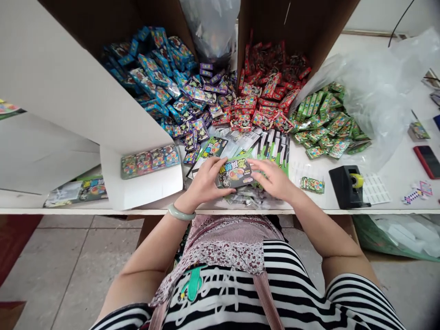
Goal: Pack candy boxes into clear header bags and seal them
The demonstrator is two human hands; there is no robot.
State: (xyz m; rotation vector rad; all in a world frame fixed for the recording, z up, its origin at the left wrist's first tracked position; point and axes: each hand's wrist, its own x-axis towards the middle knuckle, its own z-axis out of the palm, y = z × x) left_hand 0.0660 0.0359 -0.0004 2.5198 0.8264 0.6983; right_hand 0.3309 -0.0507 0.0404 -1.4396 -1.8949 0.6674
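Note:
My left hand and my right hand hold a dark printed card packet between them, just above the front edge of the white table. Both hands have fingers curled on the packet's ends. Under it lies a heap of clear plastic sleeves. Flat printed cards fan out just behind my hands. A pale green bangle circles my left wrist.
Heaps of small boxes fill the back: blue, purple, red, green. A black tape dispenser and a sticker sheet sit right. A white carton holds a row of packets left. A red phone lies far right.

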